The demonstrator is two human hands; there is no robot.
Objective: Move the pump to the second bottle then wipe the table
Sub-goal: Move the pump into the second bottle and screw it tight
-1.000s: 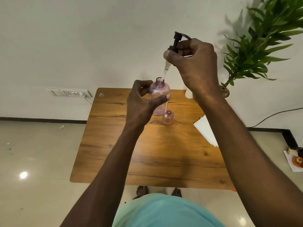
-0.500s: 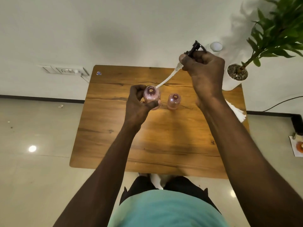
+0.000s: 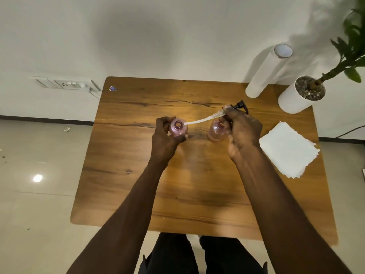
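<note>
Holding, left hand [image 3: 166, 136]: we grip the first bottle [image 3: 178, 129].
Right hand [image 3: 242, 129]: we pinch the pump [image 3: 238, 106], tube tip at the first bottle's mouth.

Pretty sure anyone can tell I'm in a plain room at home or a small office, not a workshop. I'm standing at a small wooden table [image 3: 197, 184] pushed against a bare white wall [image 3: 158, 36], with glossy beige floor tiles [image 3: 35, 194] off beyond my left hand [image 3: 166, 135]. A switch and socket plate [image 3: 65, 83] sits low on the wall further left. Past my right hand [image 3: 243, 131] there's a potted plant [image 3: 302, 93] in a white pot, a white roll [image 3: 266, 72] standing beside it, and a stack of white napkins [image 3: 288, 149] just right.
</note>
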